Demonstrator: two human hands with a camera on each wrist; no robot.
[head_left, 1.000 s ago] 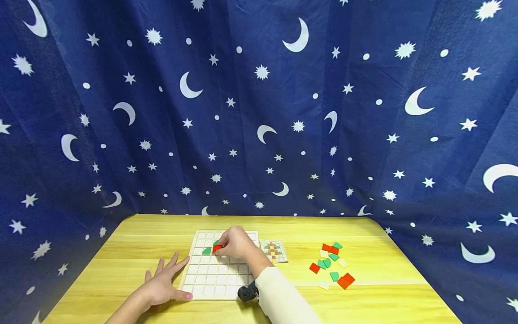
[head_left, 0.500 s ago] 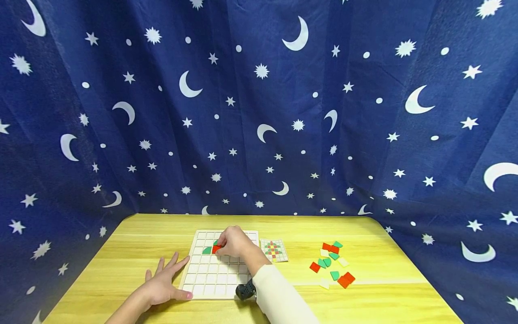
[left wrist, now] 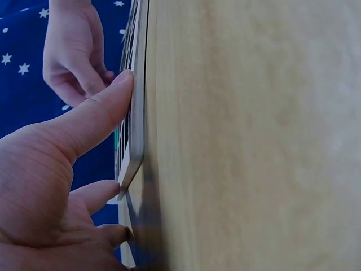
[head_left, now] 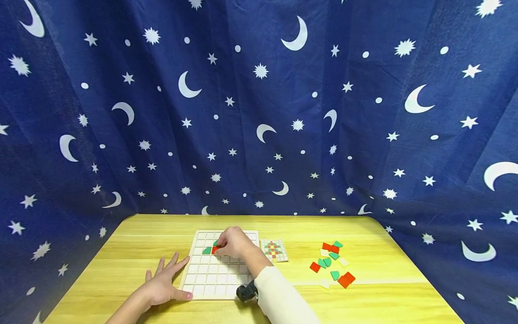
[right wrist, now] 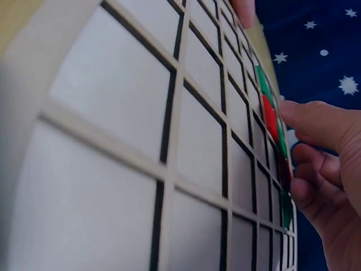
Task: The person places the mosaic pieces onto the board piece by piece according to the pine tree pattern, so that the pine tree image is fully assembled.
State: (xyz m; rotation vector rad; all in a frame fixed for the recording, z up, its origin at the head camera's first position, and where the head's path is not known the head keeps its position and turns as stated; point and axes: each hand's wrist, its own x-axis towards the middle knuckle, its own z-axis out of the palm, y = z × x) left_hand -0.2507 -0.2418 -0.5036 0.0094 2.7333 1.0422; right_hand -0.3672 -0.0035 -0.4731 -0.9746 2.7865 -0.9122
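Note:
A white grid board [head_left: 210, 279] lies on the table, with green rounded tiles [head_left: 207, 250] in its upper cells. My right hand [head_left: 236, 243] reaches over the board and pinches a red square tile [head_left: 215, 250] beside the green tiles. In the right wrist view the thumb touches near the red tile [right wrist: 271, 117], and the other fingers are curled behind it. My left hand [head_left: 162, 283] lies spread at the board's left edge. Its thumb [left wrist: 107, 107] rests on the board's near edge in the left wrist view, and its fingertips touch the left side.
Just right of the board lies a pattern card [head_left: 274, 250] printed with a red, green and yellow figure. Loose red tiles [head_left: 346, 280], green tiles [head_left: 334, 275] and pale tiles [head_left: 343, 262] are scattered farther right on the wooden table [head_left: 388, 288]. A starry blue curtain [head_left: 259, 108] hangs behind.
The red tile and the right fingertips have shifted very slightly left in the grid. The left hand stays in place at the board's edge.

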